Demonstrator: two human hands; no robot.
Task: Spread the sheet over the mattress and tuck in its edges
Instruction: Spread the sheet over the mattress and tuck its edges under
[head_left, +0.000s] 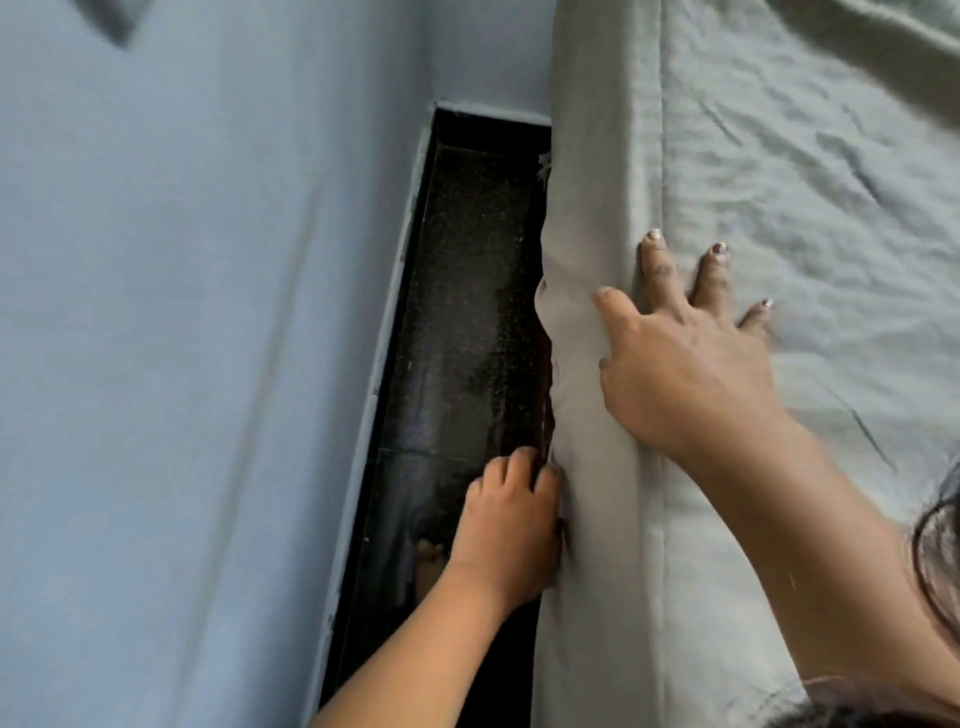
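— At the near side of the bed, what is the left hand (511, 525) doing?
— Its fingers curl on a fold of the sheet (779, 182), low on the mattress side; the tips are hidden.
— And the right hand (685, 358)?
— Just beyond, flat on the sheet at the top edge, fingers spread, thumb over the side.
— The sheet itself?
— Wrinkled across the top, hanging down the side. Beside it is dark floor (467, 260), then a blue wall (208, 312).

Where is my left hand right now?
Head view, lower centre: the left hand sits over the floor gap beside the wall, fingers curled at the sheet edge, below the right hand.
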